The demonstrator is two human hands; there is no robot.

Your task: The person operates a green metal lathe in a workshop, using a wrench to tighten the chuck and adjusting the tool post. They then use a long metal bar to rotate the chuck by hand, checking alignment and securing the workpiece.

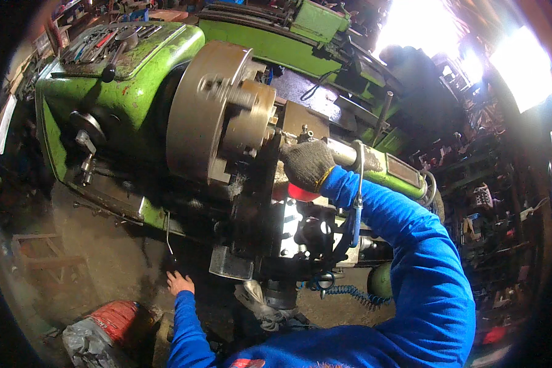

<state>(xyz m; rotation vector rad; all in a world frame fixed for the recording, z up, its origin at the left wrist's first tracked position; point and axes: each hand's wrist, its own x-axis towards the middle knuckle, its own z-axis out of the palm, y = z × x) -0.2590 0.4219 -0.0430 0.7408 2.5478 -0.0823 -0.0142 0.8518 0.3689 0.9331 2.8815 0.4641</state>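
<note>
My right hand (308, 165), in a dark grey knit glove, is closed at the lathe's tool post, beside the workpiece. Its fingertips are hidden, so I cannot make out what they hold. A red rounded part (302, 194) shows under the glove. Left of it, a round metal workpiece (249, 122) sits in the big lathe chuck (205, 110); its outline looks smeared. My left hand (180, 283) is bare, its fingers stretched toward the lower end of a bent lever (169, 236). Whether they touch the lever is unclear.
The green headstock (129, 92) carries several hand tools (98, 46) on top. A blue-handled lever (357, 224) stands by my right forearm. A coiled blue hose (356, 293) hangs below the carriage. A red and grey sack (107, 328) lies at lower left. A dark figure (420, 92) is beyond the lathe.
</note>
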